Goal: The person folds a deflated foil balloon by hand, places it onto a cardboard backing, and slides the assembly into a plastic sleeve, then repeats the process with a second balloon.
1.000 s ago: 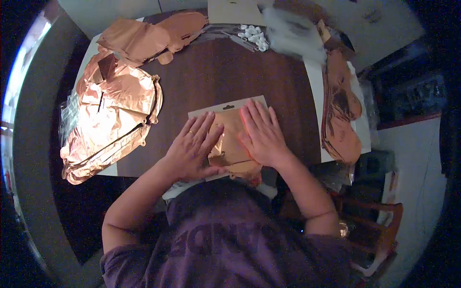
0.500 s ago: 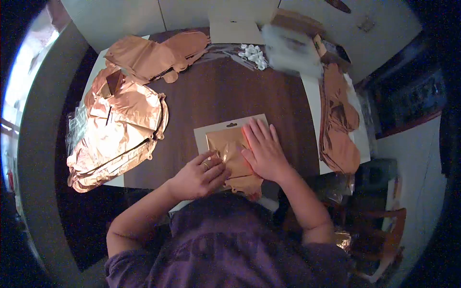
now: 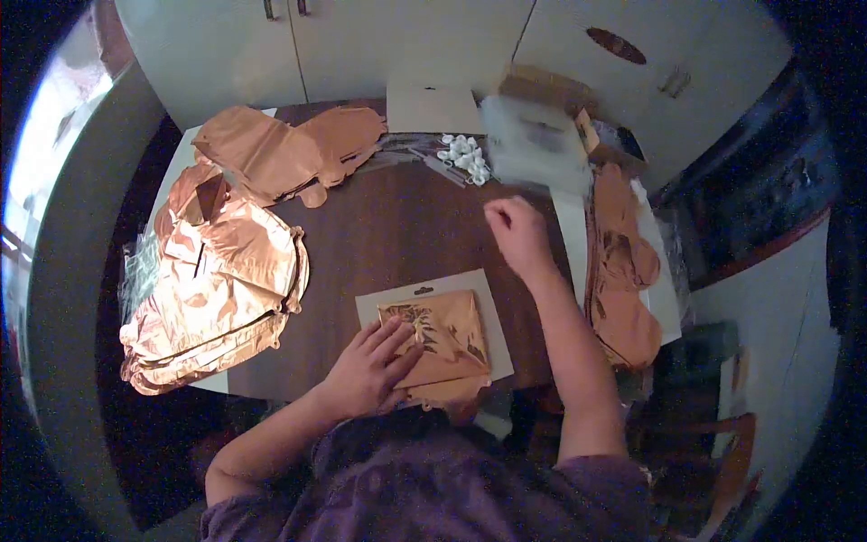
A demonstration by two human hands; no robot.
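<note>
A folded rose-gold foil sheet [image 3: 456, 339] lies on a white hang-hole card [image 3: 499, 348] at the table's near edge, its lower part reaching over the card's bottom. My left hand [image 3: 375, 361] rests on the foil's left side, fingers extended and a little apart. Raised over the table to the upper right of the card is my right hand [image 3: 522, 233], its fingers curled in; whether it holds anything is hidden. Beyond that hand sits a small pile of white clips [image 3: 465, 158].
Shiny foil sheets [image 3: 226, 271] are stacked at the left, with matte ones [image 3: 289, 149] behind them. More foil [image 3: 619, 271] lies along the right edge. Clear plastic bags [image 3: 533, 140], a cardboard box [image 3: 546, 86] and another white card [image 3: 432, 110] stand at the back.
My right hand has lifted off the foil and moved forward, its fingers now curled. My left hand has flattened onto the foil. The view has tilted up, so the table appears lower.
</note>
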